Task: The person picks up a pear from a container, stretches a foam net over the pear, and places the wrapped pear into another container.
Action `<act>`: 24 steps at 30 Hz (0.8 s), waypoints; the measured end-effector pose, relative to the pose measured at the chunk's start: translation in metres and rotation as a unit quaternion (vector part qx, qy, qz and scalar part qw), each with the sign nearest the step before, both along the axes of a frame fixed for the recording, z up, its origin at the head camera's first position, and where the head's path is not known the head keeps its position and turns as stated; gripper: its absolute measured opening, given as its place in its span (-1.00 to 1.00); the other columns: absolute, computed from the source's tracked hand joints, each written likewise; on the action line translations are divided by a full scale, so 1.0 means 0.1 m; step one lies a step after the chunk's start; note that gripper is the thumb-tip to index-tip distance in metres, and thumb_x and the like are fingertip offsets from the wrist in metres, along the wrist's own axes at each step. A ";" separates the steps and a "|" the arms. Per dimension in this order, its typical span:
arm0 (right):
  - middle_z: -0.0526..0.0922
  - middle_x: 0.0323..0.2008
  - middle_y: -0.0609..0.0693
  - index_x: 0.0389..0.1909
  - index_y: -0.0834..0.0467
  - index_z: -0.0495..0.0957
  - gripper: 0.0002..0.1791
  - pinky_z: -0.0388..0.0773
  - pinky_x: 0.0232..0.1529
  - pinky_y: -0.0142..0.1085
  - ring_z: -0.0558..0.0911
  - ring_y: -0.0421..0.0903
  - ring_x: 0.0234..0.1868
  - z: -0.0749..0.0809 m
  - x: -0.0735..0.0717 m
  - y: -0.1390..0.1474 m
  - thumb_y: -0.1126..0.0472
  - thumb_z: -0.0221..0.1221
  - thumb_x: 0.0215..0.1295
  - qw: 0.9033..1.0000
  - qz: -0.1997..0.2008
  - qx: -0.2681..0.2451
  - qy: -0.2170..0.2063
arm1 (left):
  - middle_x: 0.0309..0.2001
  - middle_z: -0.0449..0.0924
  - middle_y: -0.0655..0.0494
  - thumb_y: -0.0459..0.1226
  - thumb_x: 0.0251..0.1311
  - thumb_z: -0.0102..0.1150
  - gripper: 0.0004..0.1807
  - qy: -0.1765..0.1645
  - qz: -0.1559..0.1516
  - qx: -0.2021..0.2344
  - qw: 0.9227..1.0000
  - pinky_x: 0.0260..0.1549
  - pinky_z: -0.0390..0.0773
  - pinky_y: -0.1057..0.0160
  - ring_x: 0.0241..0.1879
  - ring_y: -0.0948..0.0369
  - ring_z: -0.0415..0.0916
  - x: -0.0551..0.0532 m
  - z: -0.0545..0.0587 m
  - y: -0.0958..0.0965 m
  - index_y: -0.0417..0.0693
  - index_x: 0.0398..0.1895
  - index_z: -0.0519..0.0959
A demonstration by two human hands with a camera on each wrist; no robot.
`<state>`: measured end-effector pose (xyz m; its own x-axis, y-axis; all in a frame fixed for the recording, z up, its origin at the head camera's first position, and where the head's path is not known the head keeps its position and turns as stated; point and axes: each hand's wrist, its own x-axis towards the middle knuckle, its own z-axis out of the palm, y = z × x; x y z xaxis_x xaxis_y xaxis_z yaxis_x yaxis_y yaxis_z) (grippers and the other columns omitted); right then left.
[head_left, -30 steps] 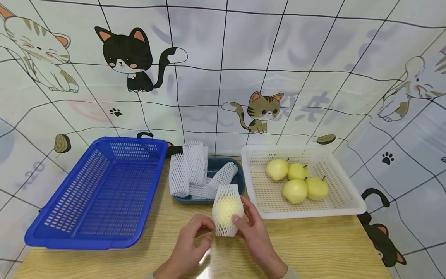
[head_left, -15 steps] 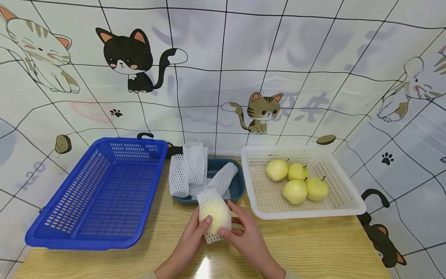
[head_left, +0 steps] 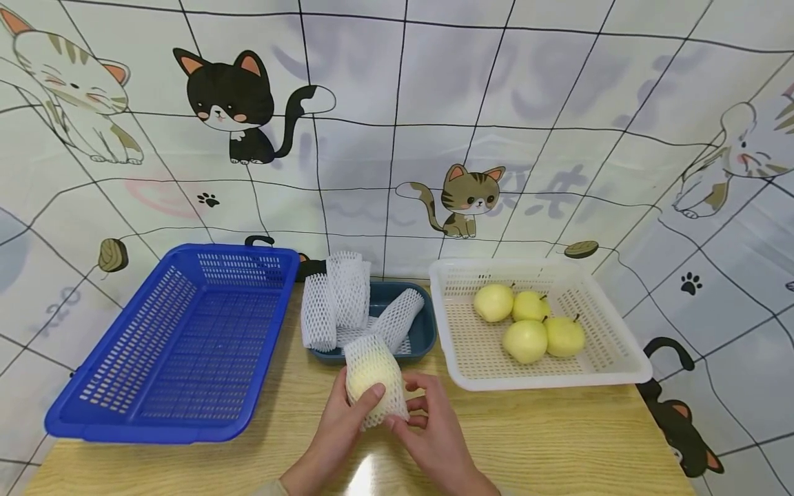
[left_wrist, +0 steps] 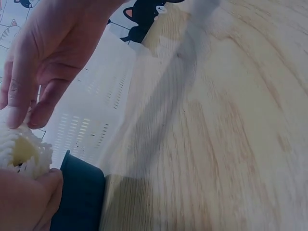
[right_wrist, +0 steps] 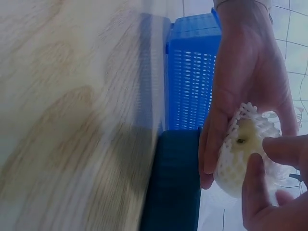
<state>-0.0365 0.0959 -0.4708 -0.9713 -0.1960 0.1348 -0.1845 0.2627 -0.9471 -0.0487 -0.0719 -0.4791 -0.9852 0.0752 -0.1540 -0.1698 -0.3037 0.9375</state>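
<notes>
A: So what are the hands up to?

B: The left hand (head_left: 335, 424) is cupped around a yellow-green apple (right_wrist: 248, 131) inside a white foam net (head_left: 362, 349), thumb lying across the front. The right hand (head_left: 428, 427) has its fingers bent and is pinching the edge of that net at the near end.

A: Is the apple all the way in?

B: Mostly, yeah. The right wrist view shows the end with the dark stem spot peeking out through the mouth of the net. It's tilted, the net's far end leaning away toward the left.

A: Where is it exactly?

B: Between the two hands, at the near side of a dark teal tray (head_left: 424, 331). From the head view the net overlaps the tray's near edge; can't tell if they touch.

A: What's in the tray?

B: More foam nets (head_left: 349, 293), a couple sticking up at the left, others lying lower down.

A: And around that?

B: Blue basket (head_left: 155, 432) on the left, white basket (head_left: 558, 381) on the right with four apples (head_left: 525, 341) bunched together. All on a wood-grain table (head_left: 577, 441), with a cat-print backdrop (head_left: 366, 69) behind.
</notes>
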 end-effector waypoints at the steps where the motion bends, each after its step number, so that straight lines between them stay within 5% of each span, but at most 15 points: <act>1: 0.46 0.01 0.06 0.16 0.12 0.45 -0.47 0.70 -0.19 -0.34 0.65 -0.16 -0.15 0.00 0.01 0.00 0.29 0.46 0.23 1.000 -0.005 -0.001 0.010 | 0.31 0.35 -0.26 -0.22 0.38 0.23 -0.21 -0.002 0.007 0.001 1.000 0.08 0.54 0.29 0.15 0.12 0.47 0.00 0.00 0.01 -0.25 0.51 0.04; 5: 0.53 -0.20 -0.09 -0.14 0.10 0.48 -0.64 0.71 -0.26 -0.32 0.63 -0.22 -0.16 -0.03 0.03 -0.02 0.41 0.44 0.19 0.997 0.002 0.017 0.070 | 0.32 0.33 -0.25 -0.27 0.37 0.22 -0.22 -0.001 0.014 0.027 1.000 0.11 0.52 0.30 0.16 0.15 0.45 0.00 0.01 0.03 -0.25 0.50 0.02; 9: 0.51 -0.25 -0.20 -0.20 0.04 0.47 -0.59 0.70 -0.29 -0.36 0.58 -0.30 -0.18 -0.08 0.04 -0.02 0.49 0.43 0.13 0.991 0.033 0.047 0.118 | 0.30 0.35 -0.22 -0.30 0.34 0.23 -0.20 0.002 0.005 0.053 0.999 0.10 0.53 0.28 0.14 0.15 0.46 0.02 0.04 0.04 -0.24 0.50 -0.01; 18: 0.56 -0.14 -0.19 -0.05 0.01 0.50 -0.61 0.63 -0.17 -0.27 0.59 -0.21 -0.16 -0.08 0.01 0.06 0.23 0.47 0.19 0.985 0.048 0.068 0.153 | 0.22 0.43 -0.23 -0.27 0.30 0.26 -0.22 0.020 0.024 0.006 0.999 0.05 0.58 0.25 0.06 0.14 0.52 -0.01 0.03 -0.01 -0.26 0.47 0.10; 24: 0.58 0.14 -0.20 0.18 -0.02 0.55 -0.58 0.58 0.07 -0.13 0.58 -0.14 0.14 -0.07 -0.04 0.15 0.21 0.33 0.31 0.980 0.015 0.095 0.177 | 0.25 0.39 -0.26 -0.25 0.28 0.29 -0.17 0.012 0.025 -0.006 1.000 0.06 0.57 0.20 0.09 0.08 0.51 -0.03 0.02 -0.06 -0.23 0.50 0.08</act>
